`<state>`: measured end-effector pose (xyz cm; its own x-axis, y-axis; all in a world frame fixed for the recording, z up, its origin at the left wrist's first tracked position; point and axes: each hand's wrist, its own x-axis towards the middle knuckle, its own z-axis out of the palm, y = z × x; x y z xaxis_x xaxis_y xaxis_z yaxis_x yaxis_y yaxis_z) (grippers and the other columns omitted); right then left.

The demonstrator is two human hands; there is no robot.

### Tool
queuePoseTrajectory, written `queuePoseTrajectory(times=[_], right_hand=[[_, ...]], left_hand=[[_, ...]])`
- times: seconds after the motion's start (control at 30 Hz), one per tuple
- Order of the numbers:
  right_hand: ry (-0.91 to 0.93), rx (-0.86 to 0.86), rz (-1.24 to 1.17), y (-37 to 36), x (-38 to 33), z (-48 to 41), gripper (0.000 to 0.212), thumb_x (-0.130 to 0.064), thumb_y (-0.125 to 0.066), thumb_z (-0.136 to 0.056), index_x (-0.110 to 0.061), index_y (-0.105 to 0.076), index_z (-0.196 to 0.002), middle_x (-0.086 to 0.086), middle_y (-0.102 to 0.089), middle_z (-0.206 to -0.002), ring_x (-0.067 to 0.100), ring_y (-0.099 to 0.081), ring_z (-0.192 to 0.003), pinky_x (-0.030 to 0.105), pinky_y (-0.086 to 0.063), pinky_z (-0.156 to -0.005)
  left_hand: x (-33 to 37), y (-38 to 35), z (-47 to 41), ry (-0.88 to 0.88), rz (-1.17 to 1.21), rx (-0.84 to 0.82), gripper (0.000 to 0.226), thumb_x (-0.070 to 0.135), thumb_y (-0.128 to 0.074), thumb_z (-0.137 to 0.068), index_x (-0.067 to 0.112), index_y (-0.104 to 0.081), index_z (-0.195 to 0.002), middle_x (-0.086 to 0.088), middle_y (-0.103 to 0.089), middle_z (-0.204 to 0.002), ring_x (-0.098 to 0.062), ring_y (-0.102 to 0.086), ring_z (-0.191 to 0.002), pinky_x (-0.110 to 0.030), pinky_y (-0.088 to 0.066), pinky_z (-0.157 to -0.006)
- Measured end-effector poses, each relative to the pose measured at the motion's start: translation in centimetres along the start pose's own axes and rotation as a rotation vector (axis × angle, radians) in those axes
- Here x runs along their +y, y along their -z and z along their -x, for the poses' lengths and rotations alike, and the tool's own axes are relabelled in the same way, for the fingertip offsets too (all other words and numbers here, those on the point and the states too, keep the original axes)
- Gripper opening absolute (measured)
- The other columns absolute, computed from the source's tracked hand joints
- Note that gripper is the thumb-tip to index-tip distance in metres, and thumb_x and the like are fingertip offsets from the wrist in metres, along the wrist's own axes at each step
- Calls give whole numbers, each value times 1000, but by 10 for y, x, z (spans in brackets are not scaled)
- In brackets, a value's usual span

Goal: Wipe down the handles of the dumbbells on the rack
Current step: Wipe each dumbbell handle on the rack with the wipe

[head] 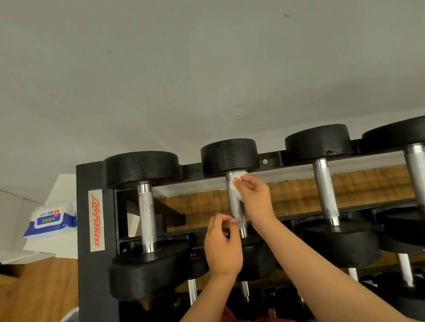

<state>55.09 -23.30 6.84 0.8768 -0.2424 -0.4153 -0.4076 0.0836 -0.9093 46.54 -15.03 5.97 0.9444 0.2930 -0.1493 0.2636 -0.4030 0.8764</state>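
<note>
Steel rack (93,222), black, fills the lower half of the view from about 3 o'clock round to 7, with a top row of dumbbells lying across its rails. The second dumbbell from the left (229,156) is the one in hand, and its knurled chrome handle (237,210) sits just below centre, toward 6 o'clock. The right hand (255,198) reaches in from 5 o'clock and pinches a small folded white wipe (236,184) against the far end of that handle, close under the far head. The left hand (223,247) hovers at the near end with fingers curled; whether it touches the bar or holds nothing cannot be told. A pack of wipes (49,218) rests at 9 o'clock, beyond the rack's end plate. As a judgement, the risk lies in the small contact patch: a pinched wipe covers one side of the bar only, so the underside and the knurling may be missed. The wipe could also snag on the knurl and slip from the fingers, dropping between the rails.
</note>
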Motion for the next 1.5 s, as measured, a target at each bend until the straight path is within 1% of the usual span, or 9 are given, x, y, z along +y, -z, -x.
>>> queuePoseTrajectory(times=[0.17,0.33,0.5,0.63,0.77,0.83,1.1,1.23,1.5], right_hand=[[61,109,-21,-2,1,3,12,-19,-60,-94,-10,-68,-89,-3,-65,-78,7,-60,-75,18,-46,-69],[-35,-54,-6,0,-3,-5,27,-28,-64,-92,-8,-65,-111,1,-68,-98,10,-63,-91,17,-48,-74],[41,36,8,4,5,-2,18,-23,-60,-95,-9,-68,-89,0,-64,-78,11,-58,-76,24,-48,-73],[-7,-46,20,4,7,0,33,-29,-66,-90,-6,-66,-114,5,-69,-103,14,-65,-95,24,-54,-82],[9,22,-22,5,-1,-1,13,-22,-62,-94,-11,-69,-93,-2,-65,-81,7,-58,-77,18,-46,-70],[4,18,-37,3,4,7,8,-21,-64,-92,-15,-65,-98,-5,-65,-87,6,-61,-83,17,-47,-71],[10,7,7,8,3,5,8,-22,-64,-92,-16,-67,-94,-5,-66,-87,7,-62,-84,18,-48,-74],[62,-25,129,8,13,7,27,-30,-66,-90,-8,-70,-105,3,-71,-95,14,-67,-91,25,-54,-78],[51,-105,115,13,15,10,23,-25,-65,-91,-5,-68,-101,1,-70,-92,12,-66,-87,17,-52,-70]], left_hand=[[0,0,0,9,2,5,12,17,-56,-95,18,-60,-84,8,-58,-87,-2,-56,-82,-8,-42,-68],[-1,0,-1,6,17,12,13,15,-56,-95,19,-60,-83,8,-59,-86,-3,-58,-80,-9,-43,-69],[-2,0,-1,39,22,9,14,15,-56,-94,21,-60,-83,9,-60,-87,-1,-57,-80,-7,-42,-68],[-2,0,-2,43,26,1,13,15,-56,-95,21,-60,-83,8,-60,-87,-1,-57,-80,-9,-43,-69],[-1,1,-1,58,25,-6,13,15,-55,-95,21,-60,-84,9,-60,-88,0,-57,-81,-8,-43,-69],[-2,1,-1,51,20,-7,13,15,-55,-95,21,-60,-84,8,-60,-88,-1,-57,-81,-10,-44,-69],[-1,2,-1,39,15,-3,14,14,-55,-94,21,-60,-83,8,-59,-87,-1,-57,-80,-8,-44,-69],[0,2,-1,36,19,-6,14,13,-55,-94,20,-60,-83,8,-59,-86,-2,-56,-80,-9,-43,-68],[1,3,-1,15,1,-6,15,12,-55,-94,19,-59,-81,8,-57,-84,-1,-55,-79,-8,-42,-67]])
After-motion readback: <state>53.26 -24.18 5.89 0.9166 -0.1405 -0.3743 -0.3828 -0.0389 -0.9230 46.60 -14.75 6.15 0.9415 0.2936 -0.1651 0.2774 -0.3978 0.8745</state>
